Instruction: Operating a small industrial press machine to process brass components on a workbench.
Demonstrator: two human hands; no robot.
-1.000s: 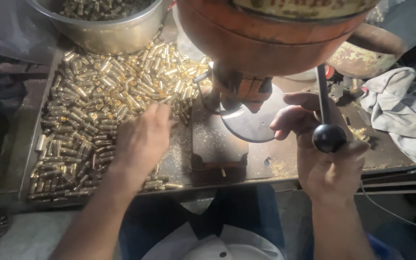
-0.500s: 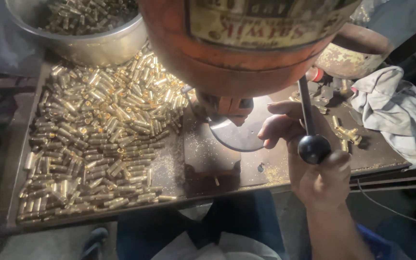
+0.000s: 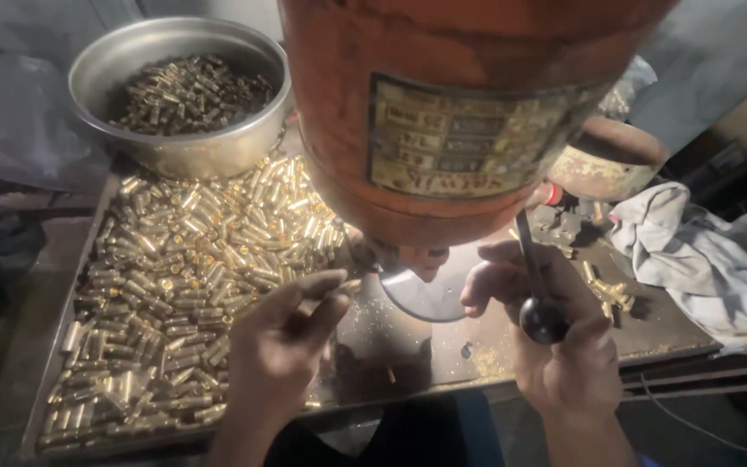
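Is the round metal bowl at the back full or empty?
Partly full. The round silver metal bowl holds a heap of small dull brass pieces, while its inner wall stays bare above them.

Brass-gold casings (image 3: 192,259), orange machine body (image 3: 347,104)

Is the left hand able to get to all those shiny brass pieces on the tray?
Probably yes. The left hand hovers at the edge of the brass pieces spread over the tray, with nothing between them. The orange machine hangs further right, and the right hand holds the lever knob.
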